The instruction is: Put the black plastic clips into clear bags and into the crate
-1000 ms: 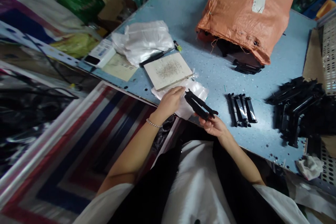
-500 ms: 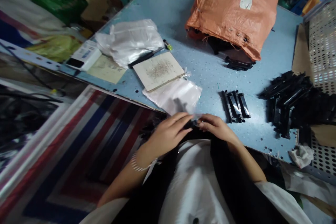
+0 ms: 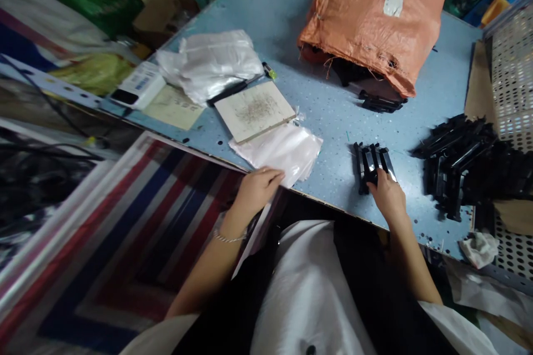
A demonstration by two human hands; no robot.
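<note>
Several thin clear plastic bags (image 3: pixel 287 150) lie in a flat stack at the table's near edge. My left hand (image 3: pixel 260 191) is at their near corner, fingers closed together on the edge of a bag. Over to the right, a short row of slim black plastic parts (image 3: pixel 368 158) lies side by side on the blue table. My right hand (image 3: pixel 389 199) reaches onto the near end of this row, with thumb and fingers closed around a black part. The fingers hide part of the row.
A white board (image 3: pixel 254 111) rests on the bags' far edge. Behind it lies a bundle of plastic bags (image 3: pixel 220 61). An orange woven sack (image 3: pixel 375 16) stands at the back. Piled black parts (image 3: pixel 458 161) lie beside a perforated crate (image 3: pixel 514 72) at right.
My hands were together over the table edge, around a small dark thing. They have parted: the left moved to the bags' corner, the right went rightward onto the row of black parts.
</note>
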